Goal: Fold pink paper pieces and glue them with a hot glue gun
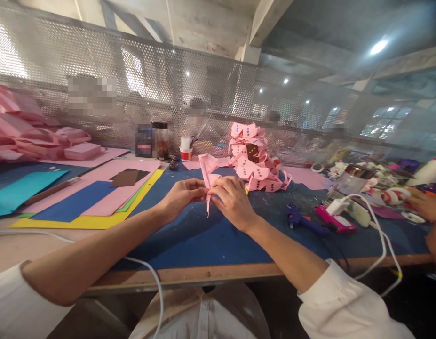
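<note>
A folded pink paper piece [208,167] is held upright over the blue mat [189,240], with a narrow strip hanging below my fingers. My left hand [184,197] pinches it from the left side. From the right, my right hand [233,200] grips the same piece with thumb and fingers, covering its middle. Just behind my right hand stands a pile of pink folded paper shapes [253,172] with small dark square marks. Both hands are raised a little above the mat, close together.
Coloured paper sheets [73,200] lie left, near a pink paper heap [27,127]. Behind are a lidded jar [162,141] and a cup [186,153]. A blue glue gun [304,221], a pink power strip [336,219] and another person's hand [425,205] are right. White cable [157,278] crosses the front edge.
</note>
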Available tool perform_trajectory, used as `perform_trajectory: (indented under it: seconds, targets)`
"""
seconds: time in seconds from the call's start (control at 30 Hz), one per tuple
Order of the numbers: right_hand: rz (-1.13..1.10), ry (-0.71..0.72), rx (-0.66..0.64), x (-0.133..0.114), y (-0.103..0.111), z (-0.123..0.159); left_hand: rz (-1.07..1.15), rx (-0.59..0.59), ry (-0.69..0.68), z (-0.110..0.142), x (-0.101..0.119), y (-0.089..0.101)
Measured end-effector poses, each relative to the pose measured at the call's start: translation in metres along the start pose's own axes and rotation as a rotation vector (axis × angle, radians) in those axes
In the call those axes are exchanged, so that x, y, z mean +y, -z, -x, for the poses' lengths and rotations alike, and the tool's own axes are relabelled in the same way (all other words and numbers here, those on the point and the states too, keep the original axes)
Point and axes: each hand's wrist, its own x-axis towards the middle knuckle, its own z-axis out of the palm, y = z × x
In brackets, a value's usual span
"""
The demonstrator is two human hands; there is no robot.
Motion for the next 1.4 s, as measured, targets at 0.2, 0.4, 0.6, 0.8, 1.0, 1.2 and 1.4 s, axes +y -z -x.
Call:
perform_trajectory:
  seconds: [0.2,0.4,0.6,0.8,1.0,1.2,1.4]
  targets:
    - [-0.012,-0.013,0.009,-0.0004,0.0011,0.0004,-0.021,-0.01,-0.018,0.0026,0.002,-0.0024]
    - [-0.001,0.0,-0.004,0.0016,0.0021,0.0011,-0.045,0.001,-0.015,0.0018,0.0005,-0.0015]
    - [0.017,0.011,-0.022,0.0026,0.0015,0.0006,-0.11,0.005,-0.032,0.0029,-0.0014,-0.0018]
    - [0.014,0.003,0.002,0.0022,-0.0044,0.0005,-0.138,-0.002,-0.064,0.0003,-0.0044,0.0015]
    - [0.036,-0.023,0.031,0.0013,-0.0042,-0.0001,-0.135,0.001,-0.064,0.0008,-0.0049,-0.0007]
    - [0.045,-0.047,0.042,0.0008,0.0007,-0.0013,-0.151,-0.002,-0.073,0.0023,-0.0021,-0.0032]
    - [0.061,-0.062,0.048,0.0035,0.0003,-0.0011,-0.154,0.002,-0.049,0.003,-0.0007,-0.0051]
